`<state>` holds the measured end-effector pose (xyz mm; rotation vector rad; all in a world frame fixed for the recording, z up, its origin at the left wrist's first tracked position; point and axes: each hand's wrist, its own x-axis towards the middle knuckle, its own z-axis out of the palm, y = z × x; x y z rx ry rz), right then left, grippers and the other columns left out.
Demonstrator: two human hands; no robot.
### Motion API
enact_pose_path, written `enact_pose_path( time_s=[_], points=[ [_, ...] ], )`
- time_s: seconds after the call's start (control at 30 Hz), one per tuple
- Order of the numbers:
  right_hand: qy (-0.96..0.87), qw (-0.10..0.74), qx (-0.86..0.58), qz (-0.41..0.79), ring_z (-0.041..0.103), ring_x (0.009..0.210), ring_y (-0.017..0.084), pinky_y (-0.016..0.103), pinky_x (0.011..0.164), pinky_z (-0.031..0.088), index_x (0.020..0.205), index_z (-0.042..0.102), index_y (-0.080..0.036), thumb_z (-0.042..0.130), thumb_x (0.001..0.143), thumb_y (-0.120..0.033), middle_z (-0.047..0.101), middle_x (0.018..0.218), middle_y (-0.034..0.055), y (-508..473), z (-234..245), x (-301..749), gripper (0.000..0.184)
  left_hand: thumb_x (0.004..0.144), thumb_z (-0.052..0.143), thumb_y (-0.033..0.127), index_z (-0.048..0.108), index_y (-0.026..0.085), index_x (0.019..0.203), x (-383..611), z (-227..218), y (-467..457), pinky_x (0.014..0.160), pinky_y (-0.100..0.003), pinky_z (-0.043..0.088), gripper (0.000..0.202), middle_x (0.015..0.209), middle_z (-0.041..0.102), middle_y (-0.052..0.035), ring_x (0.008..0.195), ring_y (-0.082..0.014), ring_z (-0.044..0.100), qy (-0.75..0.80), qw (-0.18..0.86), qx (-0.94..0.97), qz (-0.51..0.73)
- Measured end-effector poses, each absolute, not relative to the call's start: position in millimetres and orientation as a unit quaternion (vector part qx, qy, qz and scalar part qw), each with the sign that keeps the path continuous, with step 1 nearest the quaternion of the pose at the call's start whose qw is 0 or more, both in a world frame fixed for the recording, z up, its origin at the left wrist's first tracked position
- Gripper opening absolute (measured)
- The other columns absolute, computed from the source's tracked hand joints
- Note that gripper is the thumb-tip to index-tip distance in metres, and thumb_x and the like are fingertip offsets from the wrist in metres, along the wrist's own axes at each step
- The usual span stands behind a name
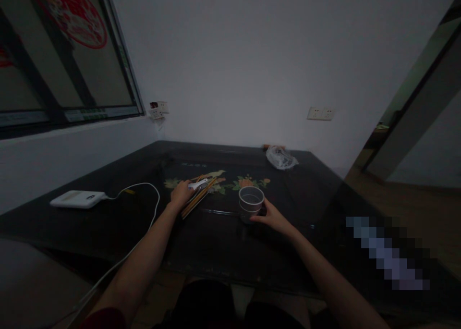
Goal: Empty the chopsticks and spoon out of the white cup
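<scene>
My left hand (181, 193) lies on a bundle of wooden chopsticks (198, 201) and a white spoon (199, 184) on the dark table (118, 213), its fingers curled over them. My right hand (272, 217) wraps around the right side of a grey round cup (250, 202) that stands upright on the table, a little right of the chopsticks. The cup looks empty inside.
A white power bank (77, 199) with a white cable (151, 199) lies at the table's left. A crumpled clear plastic bag (280, 158) sits at the far edge by the wall. A window is at the left, wall sockets (320, 113) behind.
</scene>
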<state>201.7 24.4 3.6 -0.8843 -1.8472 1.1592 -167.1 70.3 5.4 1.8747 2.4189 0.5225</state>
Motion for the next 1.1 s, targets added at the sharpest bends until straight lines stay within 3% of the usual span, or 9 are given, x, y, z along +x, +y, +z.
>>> enact_pose_path(
  time_s=[0.67,0.83,1.0,1.1],
  points=[
    [-0.724,0.39,-0.337,0.459,0.046,0.125,0.026,0.043,0.107,0.033,0.134,0.04,-0.021,0.08,0.06,-0.031,0.049,0.135,0.0121,26.1,0.3,201.8,0.084,0.084,0.044,0.039,0.056,0.02,0.12,-166.7,6.6,69.0,0.085,-0.033,0.047,0.042,0.118,0.058,-0.0138,0.107,-0.0271,0.057,0.779,0.014,0.608,0.149],
    [-0.725,0.394,-0.331,0.457,0.042,0.128,0.026,0.043,0.11,0.028,0.135,0.039,-0.021,0.081,0.059,-0.031,0.046,0.138,0.0118,26.2,0.3,201.8,0.088,0.084,0.047,0.043,0.052,0.018,0.123,-163.5,10.7,63.6,0.084,-0.036,0.047,0.047,0.117,0.058,-0.0155,0.106,-0.0296,0.057,0.782,0.006,0.611,0.126],
    [-0.722,0.393,-0.328,0.465,0.043,0.128,0.027,0.044,0.109,0.029,0.137,0.036,-0.02,0.081,0.058,-0.032,0.046,0.138,0.013,24.0,2.1,201.9,0.091,0.087,0.045,0.034,0.054,0.017,0.12,-139.6,22.0,56.3,0.096,-0.039,0.04,0.039,0.121,0.054,-0.0141,0.114,-0.0284,0.05,0.73,-0.077,0.646,0.212],
    [-0.723,0.387,-0.332,0.467,0.043,0.128,0.027,0.044,0.109,0.03,0.139,0.034,-0.021,0.082,0.057,-0.031,0.045,0.138,0.0133,24.5,1.1,202.3,0.095,0.089,0.044,0.032,0.054,0.02,0.121,-109.2,28.8,51.1,0.102,-0.037,0.037,0.035,0.123,0.055,-0.0097,0.118,-0.0231,0.048,0.622,-0.003,0.725,0.296]
  ],
)
